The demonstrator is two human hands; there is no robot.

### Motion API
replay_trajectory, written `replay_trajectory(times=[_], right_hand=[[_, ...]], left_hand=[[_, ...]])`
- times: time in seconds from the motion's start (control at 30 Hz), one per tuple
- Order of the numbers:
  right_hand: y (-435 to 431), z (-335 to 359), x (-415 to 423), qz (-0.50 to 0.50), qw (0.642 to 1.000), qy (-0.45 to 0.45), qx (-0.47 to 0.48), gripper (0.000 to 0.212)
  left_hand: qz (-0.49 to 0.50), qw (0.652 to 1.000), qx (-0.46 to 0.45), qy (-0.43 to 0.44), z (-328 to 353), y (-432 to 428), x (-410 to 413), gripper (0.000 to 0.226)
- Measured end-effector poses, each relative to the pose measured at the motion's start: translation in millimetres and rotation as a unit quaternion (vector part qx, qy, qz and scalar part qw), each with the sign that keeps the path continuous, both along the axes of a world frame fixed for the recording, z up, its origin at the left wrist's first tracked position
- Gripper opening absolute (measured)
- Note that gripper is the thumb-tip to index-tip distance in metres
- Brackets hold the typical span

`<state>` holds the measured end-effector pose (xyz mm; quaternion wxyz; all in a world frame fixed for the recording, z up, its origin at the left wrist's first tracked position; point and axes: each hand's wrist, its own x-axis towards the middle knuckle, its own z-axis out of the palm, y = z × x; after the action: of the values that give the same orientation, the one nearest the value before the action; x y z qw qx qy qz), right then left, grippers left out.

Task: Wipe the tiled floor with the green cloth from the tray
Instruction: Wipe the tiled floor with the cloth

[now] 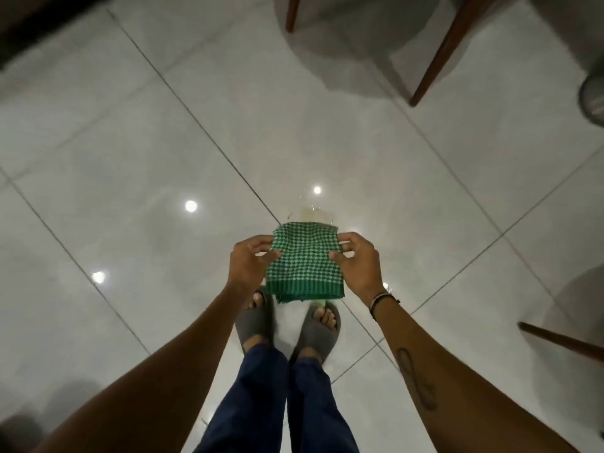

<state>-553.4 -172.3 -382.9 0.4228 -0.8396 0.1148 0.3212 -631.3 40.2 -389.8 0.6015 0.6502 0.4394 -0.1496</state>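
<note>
The folded green cloth (304,263) is held in the air above the tiled floor (130,158), over the person's feet, with the left hand (250,261) pinching its left edge and the right hand (358,264) pinching its right edge between thumb and fingers. It looks light, soft and limp, so it should sag unless supported. A flat palm on the folded pad would likely press it best against the glossy, probably slippery tiles, near the pale spill (310,213) just beyond it.

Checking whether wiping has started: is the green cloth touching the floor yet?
No, the green cloth is held up in the air between the left hand and right hand, above the person's feet.
</note>
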Motion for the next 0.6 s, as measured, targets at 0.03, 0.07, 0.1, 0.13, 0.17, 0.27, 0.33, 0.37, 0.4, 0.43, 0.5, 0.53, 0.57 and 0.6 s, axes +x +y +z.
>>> replay_trajectory(times=[0.03, 0.07, 0.1, 0.13, 0.17, 0.27, 0.33, 0.37, 0.4, 0.43, 0.5, 0.53, 0.57, 0.6], right_hand=[[-4, -36, -6, 0.004, 1.000, -0.003, -0.011, 0.031], [-6, -68, -11, 0.009, 1.000, -0.007, -0.020, 0.031], [-10, -100, -15, 0.012, 1.000, -0.009, -0.027, 0.032], [-13, -127, -17, 0.014, 0.999, -0.013, -0.040, 0.032], [-15, -153, -20, 0.018, 0.998, -0.027, -0.057, 0.031], [-20, -214, -27, 0.036, 0.989, -0.090, -0.111, 0.035], [-17, -248, -34, 0.101, 0.970, -0.118, -0.189, 0.056], [-14, -264, -39, 0.169, 0.945, -0.144, -0.240, 0.070], [-9, -279, -43, 0.250, 0.913, -0.176, -0.271, 0.080], [-2, -294, -46, 0.328, 0.881, -0.205, -0.274, 0.086], [15, -324, -50, 0.433, 0.833, -0.226, -0.262, 0.088], [22, -338, -51, 0.449, 0.824, -0.223, -0.265, 0.088], [28, -351, -52, 0.443, 0.825, -0.220, -0.274, 0.088], [33, -361, -53, 0.429, 0.830, -0.218, -0.284, 0.088]], left_hand=[[0.002, 1.000, 0.001, 0.005, -38, -5, -8, 0.031], [0.002, 1.000, -0.001, 0.009, -71, -9, -13, 0.031], [0.003, 1.000, -0.005, 0.012, -102, -12, -16, 0.033], [0.001, 1.000, -0.005, 0.014, -129, -15, -18, 0.035], [-0.008, 1.000, -0.007, 0.014, -154, -17, -17, 0.035], [-0.062, 0.998, 0.011, 0.005, -216, -17, -10, 0.026], [-0.138, 0.988, 0.073, -0.002, -252, -13, -9, 0.028], [-0.199, 0.971, 0.135, 0.001, -267, -10, -11, 0.034], [-0.259, 0.943, 0.208, 0.007, -282, -7, -17, 0.044], [-0.303, 0.912, 0.278, 0.010, -296, 0, -22, 0.054], [-0.357, 0.860, 0.364, 0.006, -322, 16, -29, 0.070], [-0.384, 0.841, 0.382, 0.006, -333, 24, -29, 0.077], [-0.410, 0.823, 0.394, 0.008, -344, 31, -29, 0.083], [-0.431, 0.806, 0.405, 0.006, -354, 37, -29, 0.087]])
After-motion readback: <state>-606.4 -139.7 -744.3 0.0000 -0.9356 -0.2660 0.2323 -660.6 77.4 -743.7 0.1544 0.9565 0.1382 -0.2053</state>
